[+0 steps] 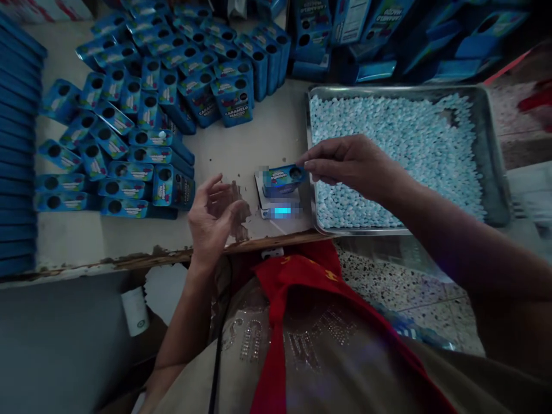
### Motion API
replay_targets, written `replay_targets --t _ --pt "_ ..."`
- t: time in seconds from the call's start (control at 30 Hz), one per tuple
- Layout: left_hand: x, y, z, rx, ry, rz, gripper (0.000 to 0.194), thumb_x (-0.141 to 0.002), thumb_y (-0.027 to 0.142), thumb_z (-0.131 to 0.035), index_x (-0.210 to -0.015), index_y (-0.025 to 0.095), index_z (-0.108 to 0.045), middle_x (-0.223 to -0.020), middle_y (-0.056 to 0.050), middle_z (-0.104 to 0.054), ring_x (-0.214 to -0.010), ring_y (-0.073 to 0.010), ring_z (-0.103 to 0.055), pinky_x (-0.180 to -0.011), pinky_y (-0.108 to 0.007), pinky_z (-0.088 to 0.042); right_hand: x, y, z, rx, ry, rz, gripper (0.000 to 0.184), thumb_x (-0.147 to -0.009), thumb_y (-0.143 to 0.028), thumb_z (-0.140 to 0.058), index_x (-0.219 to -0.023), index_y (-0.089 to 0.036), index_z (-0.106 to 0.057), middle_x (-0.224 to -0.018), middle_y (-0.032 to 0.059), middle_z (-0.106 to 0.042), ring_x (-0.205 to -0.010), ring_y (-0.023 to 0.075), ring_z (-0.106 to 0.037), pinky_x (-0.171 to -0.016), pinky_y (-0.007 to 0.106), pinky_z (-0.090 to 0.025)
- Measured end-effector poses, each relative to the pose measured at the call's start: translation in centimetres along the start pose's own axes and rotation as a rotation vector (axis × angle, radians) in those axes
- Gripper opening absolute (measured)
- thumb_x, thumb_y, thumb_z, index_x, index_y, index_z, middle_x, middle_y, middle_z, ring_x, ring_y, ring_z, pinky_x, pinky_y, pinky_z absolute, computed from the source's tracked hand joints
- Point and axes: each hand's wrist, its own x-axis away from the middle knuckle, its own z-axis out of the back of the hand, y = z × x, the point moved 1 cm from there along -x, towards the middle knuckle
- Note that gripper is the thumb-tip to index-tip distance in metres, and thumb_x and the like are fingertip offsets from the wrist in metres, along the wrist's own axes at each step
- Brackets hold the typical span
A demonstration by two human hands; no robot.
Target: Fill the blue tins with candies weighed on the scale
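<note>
My right hand (349,164) pinches a small blue candy box (282,178) by its end and holds it just above a small scale with a lit display (278,208) near the table's front edge. The right forearm crosses a metal tray (495,172) filled with pale blue candies (409,138). My left hand (213,215) hovers palm-up to the left of the scale, fingers loosely curled and apart, with nothing in it.
Several filled blue boxes (142,115) lie piled across the table's left and back. Flat blue stacks (17,144) line the left edge. More blue cartons (388,34) stand behind the tray. A white roll (135,310) sits below the worn table edge (129,259).
</note>
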Motion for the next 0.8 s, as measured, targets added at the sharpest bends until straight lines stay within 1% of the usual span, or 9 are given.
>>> replay_targets --t 0.13,0.2,0.27,0.33,0.43,0.53,0.67,0.73,0.8 --pt "0.8 -0.3 0.9 -0.028 -0.020 -0.027 0.080 -0.106 0.072 -0.099 -0.165 0.027 -0.069 -0.139 -0.011 -0.082 -0.120 -0.0304 -0.085 -0.109 -0.044 -0.076 -0.8 -1.5 -1.0 0.306 0.004 0.118 0.012 -0.092 -0.034 -0.102 -0.098 -0.029 -0.094 -0.074 0.0002 -0.072 -0.080 0.0216 -0.067 -0.071 0.035 -0.054" --pt "0.9 -0.5 1.1 -0.017 -0.030 -0.027 0.082 -0.106 0.074 -0.100 -0.166 0.028 -0.068 -0.137 -0.011 -0.082 -0.118 -0.0301 -0.085 -0.108 -0.044 -0.076 -0.8 -1.4 -1.2 0.346 0.002 0.125 0.018 -0.092 -0.042 -0.103 -0.101 -0.030 -0.093 -0.073 -0.0005 -0.071 -0.076 0.0207 -0.064 -0.069 0.035 -0.053" --pt "0.8 -0.6 1.2 -0.006 -0.036 -0.026 0.083 -0.106 0.075 -0.100 -0.166 0.028 -0.068 -0.137 -0.010 -0.082 -0.118 -0.0297 -0.085 -0.107 -0.043 -0.076 -0.7 -1.0 -1.1 0.276 0.030 0.113 0.019 -0.098 -0.046 -0.099 -0.101 -0.030 -0.091 -0.074 -0.0008 -0.068 -0.073 0.0188 -0.060 -0.067 0.035 -0.051" --pt "0.7 -0.5 1.4 -0.011 -0.041 -0.024 0.081 -0.106 0.075 -0.099 -0.165 0.027 -0.069 -0.138 -0.010 -0.082 -0.119 -0.0293 -0.085 -0.108 -0.042 -0.076 -0.7 -0.3 -0.5 0.101 0.100 0.070 0.015 -0.105 -0.041 -0.093 -0.100 -0.028 -0.088 -0.075 -0.0015 -0.065 -0.069 0.0160 -0.054 -0.065 0.033 -0.046" --pt "0.5 -0.2 1.5 -0.058 -0.046 -0.010 0.077 -0.107 0.071 -0.100 -0.161 0.026 -0.071 -0.139 -0.011 -0.082 -0.119 -0.0295 -0.085 -0.109 -0.043 -0.076 -1.1 1.6 1.4 -0.214 0.253 -0.064 0.013 -0.113 -0.026 -0.081 -0.100 -0.026 -0.082 -0.076 -0.0031 -0.058 -0.064 0.0127 -0.043 -0.061 0.032 -0.036" --pt "0.7 0.3 1.5 -0.115 -0.062 -0.006 0.064 -0.109 0.068 -0.098 -0.153 0.026 -0.076 -0.136 -0.010 -0.084 -0.121 -0.0307 -0.085 -0.111 -0.045 -0.075 -1.5 4.7 3.9 -0.340 0.339 -0.201 0.025 -0.118 -0.020 -0.064 -0.095 -0.027 -0.073 -0.076 -0.0034 -0.051 -0.062 0.0138 -0.036 -0.061 0.036 -0.036" --pt "1.0 2.2 1.0 -0.177 -0.026 -0.090 0.046 -0.120 0.063 -0.088 -0.147 0.027 -0.080 -0.133 -0.009 -0.084 -0.123 -0.0309 -0.085 -0.115 -0.048 -0.074 -0.9 9.0 6.5 -0.352 0.345 -0.334 0.026 -0.100 -0.008 -0.071 -0.088 -0.030 -0.063 -0.079 -0.0002 -0.054 -0.069 0.0179 -0.050 -0.072 0.040 -0.049" --pt "0.7 3.7 0.5 -0.228 0.011 -0.161 0.040 -0.123 0.059 -0.084 -0.146 0.027 -0.080 -0.134 -0.009 -0.083 -0.125 -0.0315 -0.084 -0.116 -0.050 -0.074 -0.2 10.2 7.1 -0.317 0.304 -0.311 0.027 -0.087 -0.005 -0.075 -0.090 -0.030 -0.065 -0.086 0.0040 -0.064 -0.078 0.0204 -0.061 -0.078 0.042 -0.054" --pt "0.1 5.3 -0.1 -0.285 0.031 -0.255 0.033 -0.126 0.055 -0.081 -0.145 0.028 -0.080 -0.134 -0.009 -0.083 -0.126 -0.0316 -0.084 -0.113 -0.052 -0.075 0.6 10.4 7.2 -0.257 0.267 -0.267 0.026 -0.082 -0.008 -0.079 -0.093 -0.029 -0.069 -0.099 0.0093 -0.075 -0.084 0.0220 -0.067 -0.079 0.043 -0.057"
